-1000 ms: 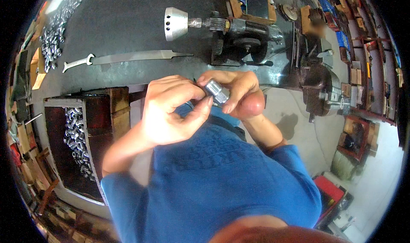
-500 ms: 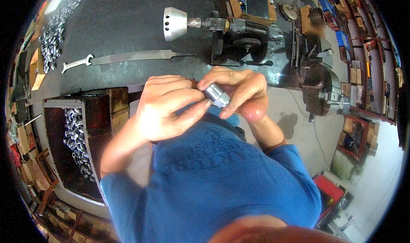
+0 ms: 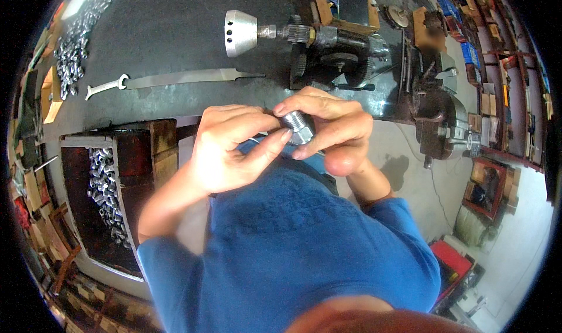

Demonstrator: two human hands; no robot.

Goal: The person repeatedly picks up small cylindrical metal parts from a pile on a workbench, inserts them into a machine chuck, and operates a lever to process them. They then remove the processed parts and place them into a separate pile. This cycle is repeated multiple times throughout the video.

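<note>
dark workbench [image 3: 175,34]; cluttered workshop | both hands [image 3: 234,151] pinch threaded metal fitting [image 3: 297,127]

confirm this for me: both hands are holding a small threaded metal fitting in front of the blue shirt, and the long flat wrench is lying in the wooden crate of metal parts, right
Not quite. The head view shows the left hand and right hand holding the threaded metal fitting in front of the blue shirt, but the wrench lies on the dark workbench, not in the crate.
</note>
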